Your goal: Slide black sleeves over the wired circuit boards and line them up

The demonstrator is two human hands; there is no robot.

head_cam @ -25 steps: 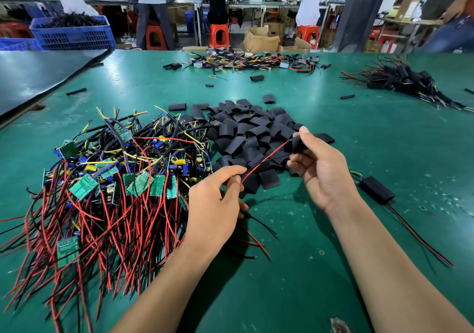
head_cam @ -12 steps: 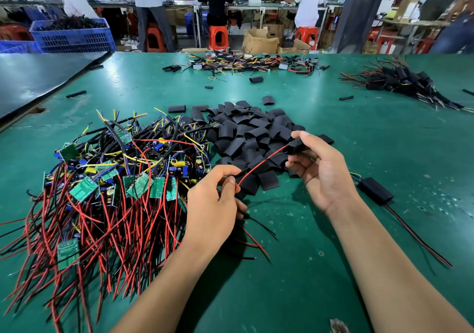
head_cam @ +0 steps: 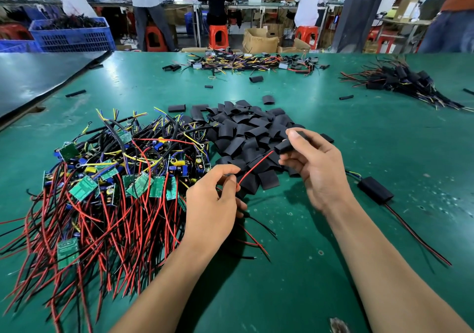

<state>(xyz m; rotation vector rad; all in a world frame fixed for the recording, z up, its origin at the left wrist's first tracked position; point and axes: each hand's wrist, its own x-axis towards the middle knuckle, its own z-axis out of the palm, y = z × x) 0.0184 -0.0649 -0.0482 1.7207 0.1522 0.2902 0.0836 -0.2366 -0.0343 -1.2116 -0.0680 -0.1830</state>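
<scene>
My right hand (head_cam: 316,168) holds a black sleeve (head_cam: 284,147) between thumb and fingers, above the near edge of the heap of loose black sleeves (head_cam: 246,137). A red wire (head_cam: 252,168) runs out of that sleeve down to my left hand (head_cam: 213,201), which pinches the wire's lower end. The board inside the sleeve is hidden. To the left lies a big tangle of green circuit boards with red and black wires (head_cam: 102,186). One finished sleeved board (head_cam: 375,189) lies on the green table (head_cam: 384,132) to the right of my right hand.
A second pile of sleeved boards (head_cam: 400,81) lies at the far right, and a pile of wired parts (head_cam: 251,62) at the table's far edge. Loose sleeves are scattered between. A dark panel (head_cam: 38,76) lies at the left. People work at benches behind.
The hands and the red wire between them have barely shifted; my right hand's grip on the sleeve sits slightly lower over the heap.
</scene>
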